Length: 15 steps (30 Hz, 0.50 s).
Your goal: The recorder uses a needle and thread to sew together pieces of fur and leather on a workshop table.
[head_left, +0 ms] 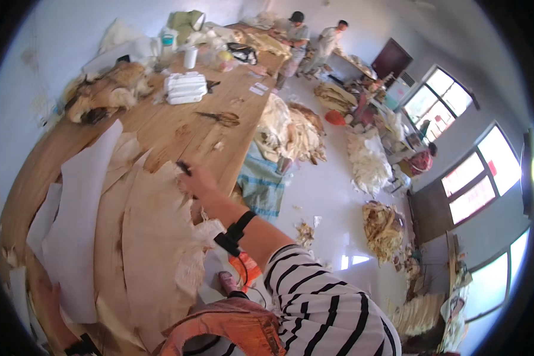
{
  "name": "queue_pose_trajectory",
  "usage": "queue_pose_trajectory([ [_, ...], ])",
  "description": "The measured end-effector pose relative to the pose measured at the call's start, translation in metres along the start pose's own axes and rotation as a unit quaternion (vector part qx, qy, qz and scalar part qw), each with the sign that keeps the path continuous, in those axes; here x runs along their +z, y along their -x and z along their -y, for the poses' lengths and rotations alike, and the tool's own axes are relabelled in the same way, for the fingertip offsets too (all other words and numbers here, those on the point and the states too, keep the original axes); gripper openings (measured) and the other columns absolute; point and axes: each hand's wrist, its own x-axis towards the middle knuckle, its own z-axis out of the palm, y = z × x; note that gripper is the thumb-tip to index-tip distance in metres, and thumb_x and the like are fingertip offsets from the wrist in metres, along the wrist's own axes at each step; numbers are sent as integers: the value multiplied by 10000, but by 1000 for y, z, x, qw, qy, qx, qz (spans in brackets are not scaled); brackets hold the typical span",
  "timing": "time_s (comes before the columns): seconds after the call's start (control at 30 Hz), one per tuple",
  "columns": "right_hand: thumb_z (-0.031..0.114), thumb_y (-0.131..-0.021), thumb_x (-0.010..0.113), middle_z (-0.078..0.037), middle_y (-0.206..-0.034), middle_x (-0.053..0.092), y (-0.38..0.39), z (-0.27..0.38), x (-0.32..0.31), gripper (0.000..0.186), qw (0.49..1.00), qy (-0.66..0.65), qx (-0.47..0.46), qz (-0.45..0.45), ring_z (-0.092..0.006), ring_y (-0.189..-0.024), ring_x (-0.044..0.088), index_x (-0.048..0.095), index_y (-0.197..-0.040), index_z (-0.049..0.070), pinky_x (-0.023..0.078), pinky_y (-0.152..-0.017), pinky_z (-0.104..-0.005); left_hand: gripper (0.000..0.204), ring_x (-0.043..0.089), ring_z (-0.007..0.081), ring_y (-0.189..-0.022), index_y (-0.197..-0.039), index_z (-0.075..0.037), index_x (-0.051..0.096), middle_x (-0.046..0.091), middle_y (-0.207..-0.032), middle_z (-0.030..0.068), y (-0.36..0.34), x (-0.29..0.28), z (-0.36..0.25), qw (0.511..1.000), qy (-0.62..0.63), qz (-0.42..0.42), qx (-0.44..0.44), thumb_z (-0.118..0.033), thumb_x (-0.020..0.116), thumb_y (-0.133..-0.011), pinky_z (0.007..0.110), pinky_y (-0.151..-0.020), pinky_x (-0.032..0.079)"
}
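On my feed the black-handled scissors (222,118) lay on the long wooden table (166,127), and I took every place from them. The right hand (203,184) was on the wearer's side of the scissors, its fingers closed about a small dark tool (184,168) whose exact kind I couldn't make out. That tool was at the far corner of a pale hide (160,231), which stretched from just short of the scissors back toward the wearer, its right edge ragged. The left hand (50,296) was well apart from the scissors, low and to their left, beside a white paper sheet (83,219) that lay along the hide's left side; it was too dim and blurred for me to tell whether its fingers were gripping or loose. For lettering, I checked past the scissors: a bottle (168,44) carried a blue-green label too small for me to read, and two white cards (258,88) near the table's right edge showed marks I couldn't resolve. A stack of white packs (185,89) lay beyond and left of the scissors, with a plain white cup (190,57) behind it and a brown-and-white fur pelt (113,92) farther left. Off the table, to the right of the scissors, I saw heaped pelts (288,130) above a teal striped sack (261,184).
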Motion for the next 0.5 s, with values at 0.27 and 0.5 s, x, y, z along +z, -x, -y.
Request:
queue_pose_trajectory([
  [0.27, 368, -897, 676, -207, -1155, 665, -27, -88, -80, 401, 973, 212, -73, -63, -410, -1106, 617, 670, -1193, 97, 483, -954, -511, 346, 616, 188, -960, -1159, 19, 632, 665, -1025, 88, 37, -55, -117, 987, 136, 86, -1, -263, 660, -961, 362, -848, 499],
  [0.5, 282, -919, 687, -203, -1090, 665, -74, -112, -71, 341, 902, 291, -318, -16, -416, -1040, 599, 642, -1162, 46, 468, -927, -511, 152, 548, 110, -913, -1095, -12, 579, 598, -946, 10, 177, -194, -284, 961, 258, 76, 72, -152, 566, -1038, 261, -847, 468],
])
